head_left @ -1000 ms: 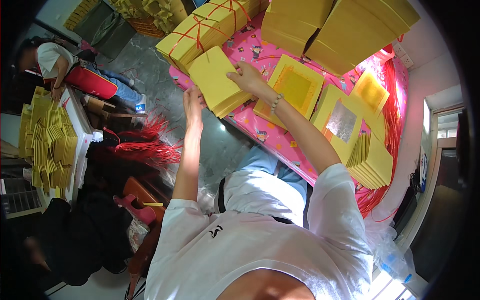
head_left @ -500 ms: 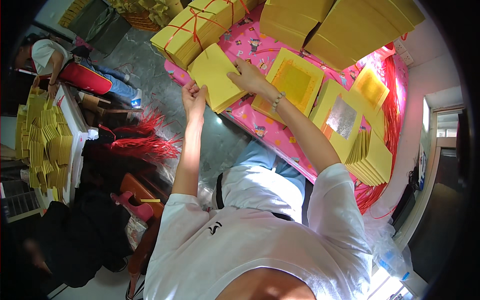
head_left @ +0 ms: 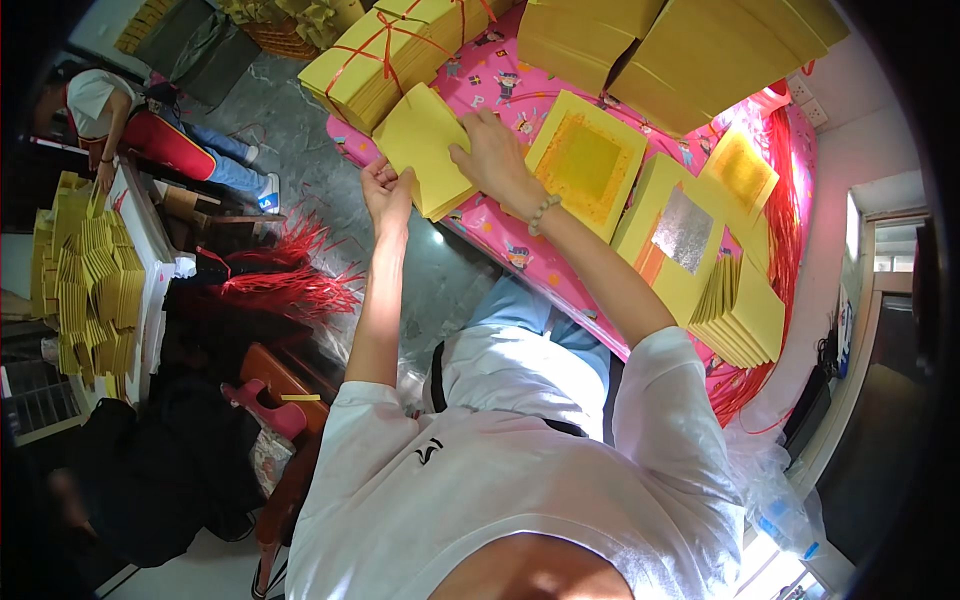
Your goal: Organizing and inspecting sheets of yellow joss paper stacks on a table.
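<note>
Hands first: our left hand (head_left: 385, 190) pinches the near-left edge of a yellow paper stack (head_left: 428, 148), fingers closed tight on it w/ thumb on top, while our right hand (head_left: 492, 155) lies flat over the stack's right side, fingers spread partway and pressing down, not wrapped round. The stack sits at the near-left corner of the pink-covered surface (head_left: 500, 85), partly overhanging the edge toward us, just beside a tied yellow bundle (head_left: 385, 55) bound w/ red string. Risk as we judge it: sheets are loose and thin, so if the left pinch slips or the right palm lifts, the top sheets could fan out or slide off the overhang onto the grey floor (head_left: 300, 150). Pressing unevenly might also crease a corner. To the right lie a gold-foil sheet pile (head_left: 585, 165), a silver-foil sheet pile (head_left: 680, 235) and a fanned yellow pile (head_left: 740, 315); an elbow swing could knock those askew. Red string bunches (head_left: 290, 285) lie on the floor, well apart. Another person (head_left: 110, 105) sits far left, by a separate table of folded yellow paper (head_left: 90, 290).
</note>
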